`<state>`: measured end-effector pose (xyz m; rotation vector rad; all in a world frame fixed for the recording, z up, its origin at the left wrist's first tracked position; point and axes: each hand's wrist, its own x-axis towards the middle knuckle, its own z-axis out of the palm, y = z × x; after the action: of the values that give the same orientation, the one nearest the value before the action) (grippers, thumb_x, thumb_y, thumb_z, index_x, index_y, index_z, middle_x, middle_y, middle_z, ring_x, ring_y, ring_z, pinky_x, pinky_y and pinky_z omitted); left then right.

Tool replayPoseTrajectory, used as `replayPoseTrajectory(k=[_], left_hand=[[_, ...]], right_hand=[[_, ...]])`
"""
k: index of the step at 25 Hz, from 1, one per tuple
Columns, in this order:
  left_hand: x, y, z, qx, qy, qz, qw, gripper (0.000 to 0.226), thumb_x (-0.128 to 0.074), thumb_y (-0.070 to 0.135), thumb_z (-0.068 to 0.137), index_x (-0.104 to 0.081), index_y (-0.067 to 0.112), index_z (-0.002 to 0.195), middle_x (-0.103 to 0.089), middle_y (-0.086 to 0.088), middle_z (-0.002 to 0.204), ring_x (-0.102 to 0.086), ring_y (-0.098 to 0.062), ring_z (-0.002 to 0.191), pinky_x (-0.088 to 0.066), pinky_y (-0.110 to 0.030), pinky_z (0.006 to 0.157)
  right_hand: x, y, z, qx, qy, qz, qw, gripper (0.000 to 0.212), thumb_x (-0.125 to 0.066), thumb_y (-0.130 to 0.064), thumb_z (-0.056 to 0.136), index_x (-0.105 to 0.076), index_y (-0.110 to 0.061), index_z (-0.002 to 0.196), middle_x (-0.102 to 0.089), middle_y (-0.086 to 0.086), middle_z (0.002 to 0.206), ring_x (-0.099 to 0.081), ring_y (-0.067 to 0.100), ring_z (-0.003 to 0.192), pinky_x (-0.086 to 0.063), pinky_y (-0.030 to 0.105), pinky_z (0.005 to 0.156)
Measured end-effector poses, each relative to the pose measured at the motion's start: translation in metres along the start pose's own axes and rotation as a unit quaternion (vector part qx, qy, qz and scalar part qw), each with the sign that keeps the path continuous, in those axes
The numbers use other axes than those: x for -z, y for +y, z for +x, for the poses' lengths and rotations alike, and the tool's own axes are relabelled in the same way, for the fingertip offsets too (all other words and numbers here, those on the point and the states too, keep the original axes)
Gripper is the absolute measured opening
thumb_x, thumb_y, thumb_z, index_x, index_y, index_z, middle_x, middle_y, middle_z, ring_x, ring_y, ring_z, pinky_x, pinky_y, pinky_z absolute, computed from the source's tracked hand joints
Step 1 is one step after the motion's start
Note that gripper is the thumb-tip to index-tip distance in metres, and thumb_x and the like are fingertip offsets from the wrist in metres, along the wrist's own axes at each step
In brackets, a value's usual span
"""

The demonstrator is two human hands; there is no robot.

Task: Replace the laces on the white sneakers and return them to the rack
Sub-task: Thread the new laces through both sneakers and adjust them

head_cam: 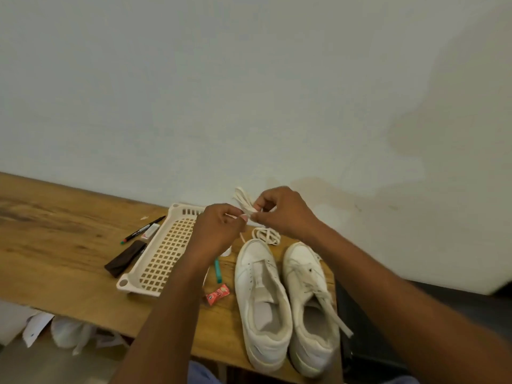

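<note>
Two white sneakers stand side by side on the wooden table [55,245], toes toward the wall. The left sneaker [261,303] has bare eyelets and no lace. The right sneaker [311,306] still carries a loosened lace. Above their toes my left hand [219,231] and my right hand [279,212] together pinch a folded bundle of cream lace [243,202], held up in the air. A second coiled lace [266,236] lies on the table just beyond the left sneaker's toe.
A cream plastic grid basket [163,253] sits left of the shoes. Beside it lie a marker [142,230], a dark brown strip [124,259], a teal stick [218,270] and a small red packet [217,294]. Papers lie on the floor below the table's left edge.
</note>
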<state>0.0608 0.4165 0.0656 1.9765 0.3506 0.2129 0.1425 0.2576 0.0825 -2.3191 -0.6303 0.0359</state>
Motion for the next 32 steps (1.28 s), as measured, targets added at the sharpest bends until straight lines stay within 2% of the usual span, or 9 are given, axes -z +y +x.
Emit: replayPoseTrajectory(k=[5, 10, 12, 15, 18, 20, 23, 26, 32], left_hand=[[-0.005, 0.013, -0.032, -0.072, -0.121, -0.009, 0.990, 0.012, -0.071, 0.020, 0.095, -0.079, 0.016, 0.086, -0.077, -0.005, 0.073, -0.071, -0.013, 0.063, -0.054, -0.023, 0.060], [-0.007, 0.013, -0.024, -0.114, 0.011, 0.000, 0.993, 0.016, -0.069, 0.025, 0.096, -0.078, 0.023, 0.083, -0.076, 0.009, 0.076, -0.070, -0.007, 0.069, -0.055, -0.025, 0.066], [-0.005, 0.017, -0.020, -0.093, 0.071, -0.144, 0.983, 0.016, -0.067, 0.023, 0.098, -0.078, 0.016, 0.089, -0.076, 0.003, 0.080, -0.069, -0.011, 0.073, -0.054, -0.025, 0.067], [0.003, 0.018, -0.013, -0.029, 0.064, -0.413, 0.908, 0.019, -0.063, 0.023, 0.100, -0.075, 0.011, 0.092, -0.074, -0.009, 0.088, -0.067, -0.019, 0.082, -0.053, -0.032, 0.074], [0.007, 0.014, -0.010, -0.018, 0.031, -0.498, 0.866, 0.018, -0.062, 0.025, 0.100, -0.074, 0.013, 0.091, -0.071, -0.009, 0.088, -0.064, -0.018, 0.077, -0.051, -0.029, 0.067], [0.002, 0.012, -0.009, -0.023, 0.022, -0.464, 0.885, 0.018, -0.061, 0.023, 0.100, -0.074, 0.012, 0.092, -0.070, -0.009, 0.085, -0.060, -0.015, 0.071, -0.048, -0.026, 0.062], [-0.010, 0.007, -0.008, -0.060, 0.012, -0.270, 0.961, 0.020, -0.063, 0.019, 0.100, -0.077, 0.012, 0.088, -0.066, -0.008, 0.076, -0.055, -0.012, 0.062, -0.045, -0.030, 0.059], [-0.021, -0.001, -0.009, -0.113, 0.007, -0.090, 0.990, 0.017, -0.066, 0.022, 0.098, -0.081, 0.020, 0.091, -0.075, -0.001, 0.077, -0.068, -0.012, 0.068, -0.053, -0.037, 0.066], [-0.028, -0.011, -0.008, -0.099, 0.003, -0.007, 0.995, 0.017, -0.069, 0.030, 0.095, -0.081, 0.025, 0.084, -0.077, 0.005, 0.077, -0.073, -0.016, 0.077, -0.060, -0.053, 0.077]], right_hand=[[0.002, 0.011, -0.092, -0.148, 0.075, 0.166, 0.972, 0.013, -0.083, -0.028, 0.082, -0.074, -0.020, 0.077, -0.074, -0.001, 0.072, -0.068, 0.014, 0.066, -0.058, 0.037, 0.063], [-0.003, 0.024, -0.082, -0.196, 0.038, 0.218, 0.955, 0.014, -0.070, -0.022, 0.097, -0.074, -0.013, 0.088, -0.078, 0.002, 0.078, -0.069, 0.017, 0.066, -0.056, 0.032, 0.058], [-0.008, 0.029, -0.069, -0.187, 0.025, 0.237, 0.953, 0.017, -0.066, -0.020, 0.099, -0.075, -0.009, 0.088, -0.078, 0.005, 0.078, -0.066, 0.016, 0.063, -0.053, 0.033, 0.058], [-0.021, 0.040, -0.055, -0.156, -0.004, 0.201, 0.967, 0.018, -0.068, -0.023, 0.098, -0.076, -0.012, 0.086, -0.076, 0.004, 0.076, -0.062, 0.014, 0.060, -0.054, 0.035, 0.062], [-0.032, 0.047, -0.051, -0.123, -0.002, 0.080, 0.989, 0.011, -0.071, -0.027, 0.095, -0.078, -0.024, 0.103, -0.069, -0.012, 0.084, -0.063, 0.008, 0.075, -0.049, 0.027, 0.073], [-0.032, 0.041, -0.052, -0.086, 0.033, 0.072, 0.993, 0.025, -0.072, -0.025, 0.093, -0.073, -0.030, 0.117, -0.067, -0.017, 0.096, -0.063, 0.003, 0.083, -0.047, 0.023, 0.076], [-0.033, 0.022, -0.051, -0.016, 0.054, 0.192, 0.980, 0.049, -0.075, -0.019, 0.091, -0.062, -0.036, 0.136, -0.065, -0.014, 0.121, -0.067, 0.004, 0.088, -0.055, 0.021, 0.080], [-0.041, 0.010, -0.054, 0.004, 0.056, 0.198, 0.979, 0.065, -0.071, -0.013, 0.092, -0.049, -0.040, 0.148, -0.057, -0.012, 0.136, -0.069, 0.009, 0.094, -0.058, 0.024, 0.085], [-0.043, 0.018, -0.053, -0.013, 0.122, 0.123, 0.985, 0.016, -0.072, -0.022, 0.096, -0.076, -0.024, 0.112, -0.077, -0.006, 0.098, -0.073, 0.009, 0.080, -0.063, 0.038, 0.080]])
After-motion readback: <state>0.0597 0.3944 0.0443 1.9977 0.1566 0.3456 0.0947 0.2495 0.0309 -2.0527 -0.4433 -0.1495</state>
